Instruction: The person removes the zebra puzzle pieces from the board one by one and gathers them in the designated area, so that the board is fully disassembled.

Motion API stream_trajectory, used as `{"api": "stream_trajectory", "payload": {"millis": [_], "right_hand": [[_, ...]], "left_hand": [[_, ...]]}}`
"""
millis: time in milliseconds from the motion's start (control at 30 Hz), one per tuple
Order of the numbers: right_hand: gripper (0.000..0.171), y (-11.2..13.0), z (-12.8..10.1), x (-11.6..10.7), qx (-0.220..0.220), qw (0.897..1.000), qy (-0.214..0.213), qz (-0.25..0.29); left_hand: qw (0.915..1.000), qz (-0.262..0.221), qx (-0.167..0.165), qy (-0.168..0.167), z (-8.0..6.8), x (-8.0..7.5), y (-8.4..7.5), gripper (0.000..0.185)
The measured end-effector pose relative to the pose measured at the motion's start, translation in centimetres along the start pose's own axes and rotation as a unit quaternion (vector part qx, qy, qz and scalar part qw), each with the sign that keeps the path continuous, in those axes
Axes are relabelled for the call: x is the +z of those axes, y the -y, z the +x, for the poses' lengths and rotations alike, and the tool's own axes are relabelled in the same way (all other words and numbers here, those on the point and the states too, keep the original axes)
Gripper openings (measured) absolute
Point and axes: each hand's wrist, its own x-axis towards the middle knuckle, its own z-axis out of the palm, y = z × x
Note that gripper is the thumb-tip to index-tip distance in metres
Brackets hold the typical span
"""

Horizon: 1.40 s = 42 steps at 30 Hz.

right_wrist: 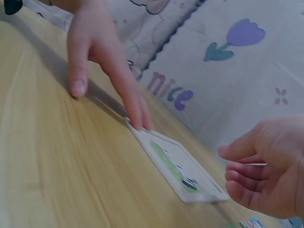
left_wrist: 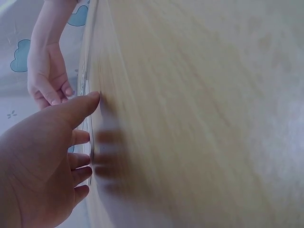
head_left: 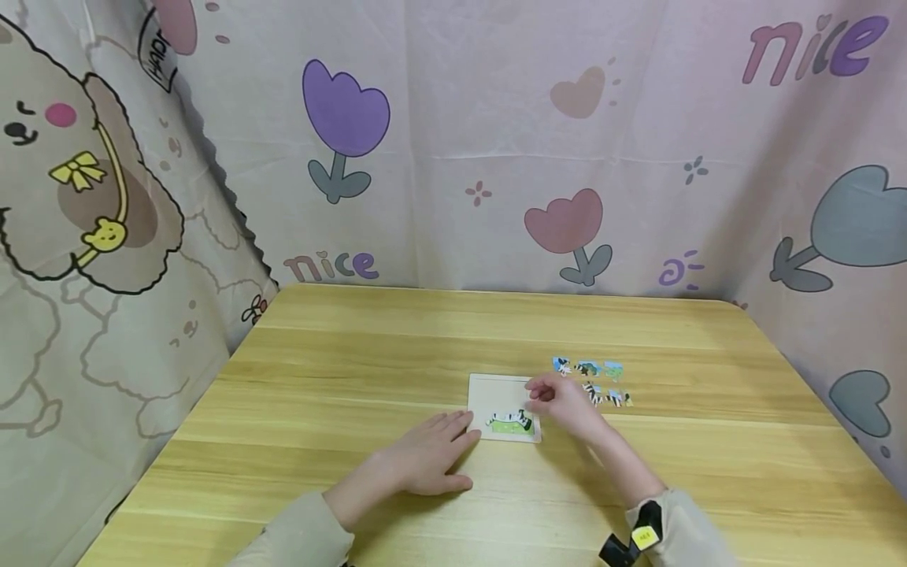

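Note:
A white puzzle board [head_left: 496, 392] lies flat on the table, with joined pieces showing part of a zebra on green grass [head_left: 512, 425] along its lower edge. My left hand [head_left: 435, 454] lies with fingers extended, its fingertips touching the board's left edge. Over the board's right edge hovers my right hand [head_left: 565, 403], fingers loosely bent. The right wrist view shows a gap between thumb and fingers of the right hand [right_wrist: 266, 168], with nothing visible there. In that view, the left fingertips [right_wrist: 137, 124] meet the near corner of the board [right_wrist: 204, 194].
Several loose puzzle pieces [head_left: 601, 368] lie in two rows right of the board, the lower row [head_left: 608, 395] partly beside the right hand. The wooden table [head_left: 340, 346] ends at a printed curtain [head_left: 453, 118] behind and at the sides.

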Motion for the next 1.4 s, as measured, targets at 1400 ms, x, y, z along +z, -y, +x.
{"api": "stream_trajectory", "payload": {"millis": [1400], "right_hand": [[0.02, 0.6, 0.3, 3.1, -0.073, 0.988, 0.076, -0.117]], "left_hand": [[0.9997, 0.018, 0.006, 0.016, 0.2, -0.2, -0.4, 0.075]]}}
